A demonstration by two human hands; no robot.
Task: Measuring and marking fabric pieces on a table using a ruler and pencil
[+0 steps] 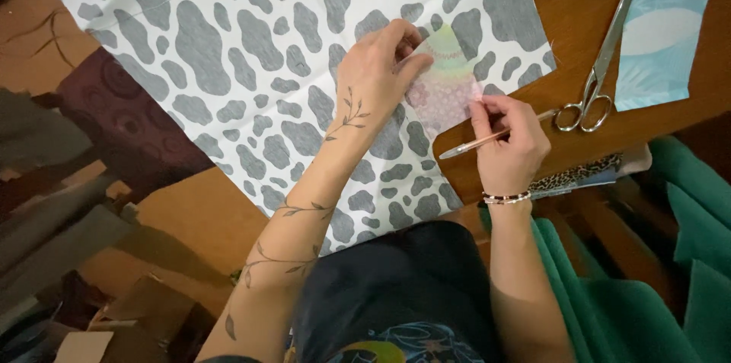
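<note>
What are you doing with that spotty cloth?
A person presses a small translucent pastel pattern piece flat on white fabric with grey cow spots, using the left hand. The right hand pinches the piece's edge and holds a thin pencil. Silver metal scissors lie on the brown wooden table nearby.

Cow-print fabric point(251, 51) cut off at the top edge; scissors point(598, 73) tips touch pale blue sheet point(670, 28), itself cropped at right.
</note>
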